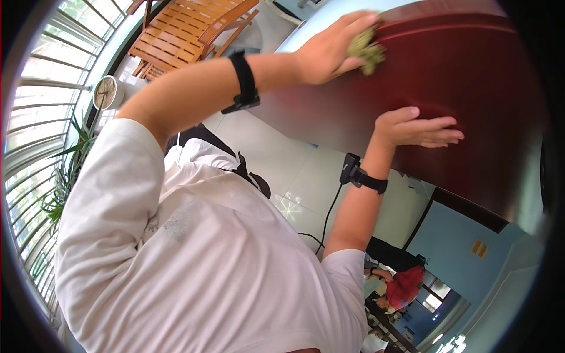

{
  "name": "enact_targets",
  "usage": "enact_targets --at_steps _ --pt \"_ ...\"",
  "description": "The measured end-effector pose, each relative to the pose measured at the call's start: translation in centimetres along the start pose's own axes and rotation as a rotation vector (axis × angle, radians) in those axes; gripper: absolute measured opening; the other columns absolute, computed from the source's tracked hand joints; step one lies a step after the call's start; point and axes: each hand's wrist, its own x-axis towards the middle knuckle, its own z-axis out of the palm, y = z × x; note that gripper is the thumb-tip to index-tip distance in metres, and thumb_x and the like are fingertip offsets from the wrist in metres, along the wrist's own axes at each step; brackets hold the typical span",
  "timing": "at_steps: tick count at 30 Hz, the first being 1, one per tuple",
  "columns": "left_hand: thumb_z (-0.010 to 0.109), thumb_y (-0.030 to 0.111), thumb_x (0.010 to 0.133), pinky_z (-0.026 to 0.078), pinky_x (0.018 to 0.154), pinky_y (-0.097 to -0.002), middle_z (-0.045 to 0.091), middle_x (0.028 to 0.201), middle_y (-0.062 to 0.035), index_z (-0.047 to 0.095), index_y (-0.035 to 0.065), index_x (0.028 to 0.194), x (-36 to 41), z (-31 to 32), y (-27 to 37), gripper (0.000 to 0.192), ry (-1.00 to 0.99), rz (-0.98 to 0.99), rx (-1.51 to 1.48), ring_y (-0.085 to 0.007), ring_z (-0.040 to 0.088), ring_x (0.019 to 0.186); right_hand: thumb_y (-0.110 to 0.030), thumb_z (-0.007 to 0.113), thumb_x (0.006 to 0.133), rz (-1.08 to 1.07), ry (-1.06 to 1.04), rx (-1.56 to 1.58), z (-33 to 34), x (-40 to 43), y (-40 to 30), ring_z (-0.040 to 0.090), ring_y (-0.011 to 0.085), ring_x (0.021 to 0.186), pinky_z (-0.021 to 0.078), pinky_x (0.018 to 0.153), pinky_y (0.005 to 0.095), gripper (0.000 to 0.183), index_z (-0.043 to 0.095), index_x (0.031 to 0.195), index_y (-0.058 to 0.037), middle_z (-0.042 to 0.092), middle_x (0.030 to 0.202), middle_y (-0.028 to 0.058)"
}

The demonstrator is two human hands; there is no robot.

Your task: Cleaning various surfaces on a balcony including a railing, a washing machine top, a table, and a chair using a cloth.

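My left hand (333,50) holds a bunched olive-green cloth (367,49). The cloth is slightly blurred and lies against a large glossy dark red panel (468,75), near its moulded edge. Lower down on the right, my right hand (417,128) is over the same panel with nothing in it. Its thumb stands away from the stretched fingers; whether the fingertips touch the surface I cannot tell. Each of my forearms wears a black strap with a small device, the left strap (244,81) and the right strap (368,180).
A black cable (329,216) hangs from the right device. A slatted wooden chair (176,37) and a white plant pot (107,92) stand beside a barred window (48,110). Pale floor tiles (282,167) lie below. A person in red (404,287) is in the background.
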Motion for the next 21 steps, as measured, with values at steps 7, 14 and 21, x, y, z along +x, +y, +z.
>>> enact_targets --at_steps 7,14,21 --pt "0.071 0.006 0.083 0.030 0.114 -0.0469 0.025 0.153 -0.0273 0.004 0.0086 0.153 -19.2 0.6 -5.6 0.097 -0.292 -0.394 0.013 -0.0465 0.030 0.139 -0.030 0.026 0.102 -0.146 0.029 -0.066 -0.1 -0.9 -0.1 -0.003 0.0437 0.149 -0.0009 0.118 0.0539 0.066 0.009 0.150 0.0132 -0.004 0.158 0.0329" --pt "0.067 0.010 0.089 0.027 0.117 -0.0442 0.023 0.153 -0.0225 0.009 0.0104 0.154 -27.3 0.0 -8.4 0.088 -0.445 -0.802 -0.120 -0.0414 0.027 0.142 -0.031 0.020 0.105 -0.228 -0.029 -0.114 -0.3 -0.8 -0.5 -0.007 0.0421 0.149 -0.0003 0.119 0.0523 0.065 0.002 0.150 0.0125 -0.009 0.158 0.0304" --pt "0.073 0.005 0.082 0.023 0.119 -0.0502 0.023 0.154 -0.0225 0.011 0.0085 0.153 -20.0 -0.4 -5.8 0.095 -0.378 -0.706 -0.201 -0.0434 0.017 0.146 -0.034 0.016 0.106 -0.047 -0.026 -0.090 0.1 -1.9 -0.9 -0.009 0.0406 0.148 -0.0014 0.119 0.0514 0.066 -0.004 0.150 0.0102 -0.012 0.158 0.0304"
